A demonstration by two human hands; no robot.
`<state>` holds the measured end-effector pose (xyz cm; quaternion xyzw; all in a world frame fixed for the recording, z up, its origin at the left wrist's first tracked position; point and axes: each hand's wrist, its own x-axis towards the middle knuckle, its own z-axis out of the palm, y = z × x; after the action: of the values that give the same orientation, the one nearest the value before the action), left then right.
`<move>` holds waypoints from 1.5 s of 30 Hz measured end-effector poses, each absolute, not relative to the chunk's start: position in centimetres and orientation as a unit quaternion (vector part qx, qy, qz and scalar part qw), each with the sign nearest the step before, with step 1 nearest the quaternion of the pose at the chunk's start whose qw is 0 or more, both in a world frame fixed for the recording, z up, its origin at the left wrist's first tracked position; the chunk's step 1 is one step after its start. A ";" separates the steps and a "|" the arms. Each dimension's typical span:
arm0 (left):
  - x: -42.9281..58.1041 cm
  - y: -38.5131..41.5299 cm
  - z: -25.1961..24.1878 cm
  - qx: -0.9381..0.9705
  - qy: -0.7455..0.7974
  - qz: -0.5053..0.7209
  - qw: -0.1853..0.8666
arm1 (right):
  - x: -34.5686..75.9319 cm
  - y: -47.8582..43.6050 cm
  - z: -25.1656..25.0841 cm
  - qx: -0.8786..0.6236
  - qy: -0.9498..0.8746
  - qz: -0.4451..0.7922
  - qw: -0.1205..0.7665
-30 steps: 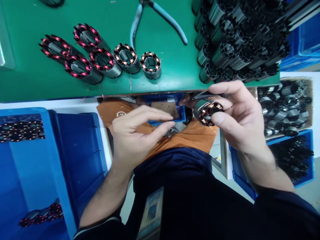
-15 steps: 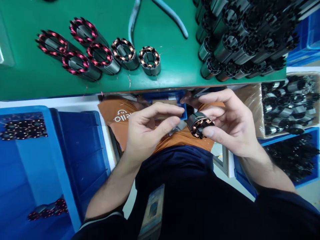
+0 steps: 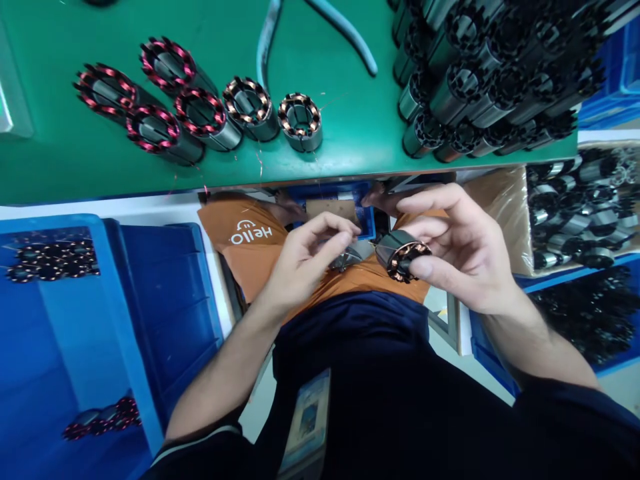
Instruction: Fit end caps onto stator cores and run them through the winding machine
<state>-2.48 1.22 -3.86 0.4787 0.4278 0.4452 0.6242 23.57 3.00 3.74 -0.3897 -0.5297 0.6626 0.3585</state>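
My right hand (image 3: 460, 250) is closed around a motor stator (image 3: 406, 257), a dark metal cylinder with copper windings at its black toothed end. The wound end tilts toward me, and my thumb presses its rim. Left of the stator and apart from it, my left hand (image 3: 310, 257) has thumb and forefinger drawn together in a pinch. Whatever lies between those fingertips is too fine to make out. Both hands are above my lap, below the edge of the green table (image 3: 350, 157).
Copper-wound stators (image 3: 300, 123) and red-wound stators (image 3: 155, 130) stand on the table, near blue-handled pliers (image 3: 345, 30). Unwound stators (image 3: 465, 93) stack at the right. Blue bins (image 3: 115, 300) flank me, with a carton of metal cores (image 3: 583, 213) at the right.
My left hand has drawn slightly down and away from the stator, its thumb and forefinger closer together. The stator has turned a little in my right hand, showing more of its wound end.
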 end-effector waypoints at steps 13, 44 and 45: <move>-2.2 -0.5 0.1 0.694 0.421 0.486 0.325 | 22.6 2.9 3.4 -0.428 -0.628 0.556 0.337; -0.4 -0.1 0.4 0.689 0.460 0.478 0.292 | 20.3 0.1 2.4 -0.511 -0.544 0.480 0.461; -0.3 -0.1 0.1 0.685 0.461 0.487 0.284 | 19.8 -0.3 2.1 -0.508 -0.510 0.512 0.469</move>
<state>-0.34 -0.13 0.09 0.6852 0.4607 0.4873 0.2842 19.76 -0.26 2.08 -0.5078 -0.5103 0.5121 0.4686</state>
